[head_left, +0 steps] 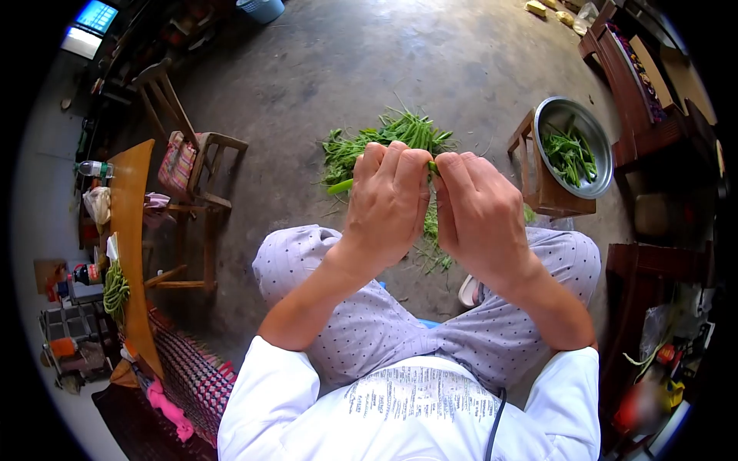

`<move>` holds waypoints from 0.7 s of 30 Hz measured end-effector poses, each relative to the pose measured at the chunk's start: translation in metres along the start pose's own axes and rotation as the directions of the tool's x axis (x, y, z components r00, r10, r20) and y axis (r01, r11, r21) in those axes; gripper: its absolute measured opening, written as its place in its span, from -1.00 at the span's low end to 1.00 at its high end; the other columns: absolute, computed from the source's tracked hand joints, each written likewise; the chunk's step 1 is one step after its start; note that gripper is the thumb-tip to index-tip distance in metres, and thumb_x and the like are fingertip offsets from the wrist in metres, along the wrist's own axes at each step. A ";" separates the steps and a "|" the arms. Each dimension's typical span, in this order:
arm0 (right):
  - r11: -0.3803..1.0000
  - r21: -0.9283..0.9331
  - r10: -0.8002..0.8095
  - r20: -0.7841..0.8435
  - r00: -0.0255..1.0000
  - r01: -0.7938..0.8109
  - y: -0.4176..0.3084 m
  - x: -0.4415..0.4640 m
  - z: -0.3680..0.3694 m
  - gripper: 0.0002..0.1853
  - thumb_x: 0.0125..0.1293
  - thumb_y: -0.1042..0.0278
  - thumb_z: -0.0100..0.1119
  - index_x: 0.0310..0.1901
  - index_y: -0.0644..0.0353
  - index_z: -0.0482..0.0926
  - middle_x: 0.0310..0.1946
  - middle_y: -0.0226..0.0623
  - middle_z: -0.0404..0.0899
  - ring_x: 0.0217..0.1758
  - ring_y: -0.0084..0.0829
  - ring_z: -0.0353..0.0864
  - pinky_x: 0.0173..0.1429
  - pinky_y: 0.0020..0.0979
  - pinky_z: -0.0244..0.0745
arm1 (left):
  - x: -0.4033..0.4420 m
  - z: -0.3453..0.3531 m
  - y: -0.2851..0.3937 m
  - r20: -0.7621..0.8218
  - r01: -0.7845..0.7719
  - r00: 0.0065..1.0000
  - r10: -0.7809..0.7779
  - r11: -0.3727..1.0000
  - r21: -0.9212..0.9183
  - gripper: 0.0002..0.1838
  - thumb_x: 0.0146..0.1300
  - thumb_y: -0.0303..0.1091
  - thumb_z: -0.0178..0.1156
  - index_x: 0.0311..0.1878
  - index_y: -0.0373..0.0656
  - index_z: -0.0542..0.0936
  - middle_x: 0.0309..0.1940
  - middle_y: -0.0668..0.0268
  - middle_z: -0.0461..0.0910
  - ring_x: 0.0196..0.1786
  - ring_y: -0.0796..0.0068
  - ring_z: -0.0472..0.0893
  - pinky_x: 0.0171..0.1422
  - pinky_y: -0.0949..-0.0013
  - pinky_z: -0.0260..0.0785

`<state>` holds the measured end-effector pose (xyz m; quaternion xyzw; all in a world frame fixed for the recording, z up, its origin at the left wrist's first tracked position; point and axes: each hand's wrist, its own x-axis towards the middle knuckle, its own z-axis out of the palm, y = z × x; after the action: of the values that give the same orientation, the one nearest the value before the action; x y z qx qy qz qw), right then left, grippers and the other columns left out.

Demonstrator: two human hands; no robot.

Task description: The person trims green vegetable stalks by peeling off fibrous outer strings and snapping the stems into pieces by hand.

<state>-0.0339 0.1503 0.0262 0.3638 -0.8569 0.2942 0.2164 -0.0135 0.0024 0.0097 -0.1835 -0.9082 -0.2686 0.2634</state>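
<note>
Close together in front of my knees, my left hand [388, 200] and my right hand [478, 211] both have their fingers closed on a green vegetable stalk [340, 187]. One end of the stalk sticks out to the left of my left hand, and a short piece shows between the two hands. My fingers hide the rest of it. Beyond my hands, a heap of leafy green stems [411, 131] lies on the floor. Off to the right is a metal basin [604, 154] with cut green stems [567, 154] inside.
The basin rests on a wooden stool [557, 201]. Leaf scraps [437, 257] lie on the concrete floor [323, 69] between my legs. On the left are a wooden chair [196, 150] and a table [132, 230] with long green beans [115, 290] at its edge. Dark wooden furniture [653, 146] lines the right side.
</note>
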 end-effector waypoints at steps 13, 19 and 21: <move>0.774 0.534 0.366 0.061 0.929 -0.340 -0.015 0.005 0.001 -0.92 0.30 0.56 0.03 -0.23 0.22 0.35 -0.58 -0.12 0.44 -0.57 -0.11 0.48 -0.45 -0.21 0.34 | -0.003 0.014 0.006 -0.251 0.120 0.951 -0.179 0.965 -0.233 -0.95 0.37 -0.49 -0.02 -0.16 -0.20 0.43 -0.33 0.18 0.40 -0.29 0.19 0.38 -0.18 0.20 0.24; 0.768 0.559 0.367 0.013 0.930 -0.311 -0.012 0.007 0.012 -0.86 0.24 0.59 0.06 -0.19 0.23 0.35 -0.44 -0.04 0.45 -0.42 -0.01 0.52 -0.35 -0.11 0.38 | 0.003 0.011 0.018 0.115 0.309 0.796 -0.594 0.235 -0.922 -0.86 0.48 -0.35 -0.07 -0.10 -0.21 0.41 -0.19 0.29 0.49 -0.15 0.59 0.46 -0.01 0.47 0.34; 0.837 0.507 0.285 -0.080 0.955 -0.207 -0.007 0.007 0.016 -0.83 0.22 0.61 0.07 -0.17 0.24 0.37 -0.37 -0.04 0.44 -0.36 -0.02 0.52 -0.31 -0.11 0.39 | 0.005 0.007 0.017 0.340 0.250 0.770 -0.540 -0.235 -0.939 -0.83 0.50 -0.34 -0.13 -0.03 -0.22 0.39 -0.10 0.24 0.50 -0.02 0.55 0.49 0.13 0.45 0.37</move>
<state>-0.0359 0.1324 0.0207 0.2699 -0.7738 0.5553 0.1414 -0.0119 0.0210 0.0144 0.0208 -0.3945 -0.9180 0.0342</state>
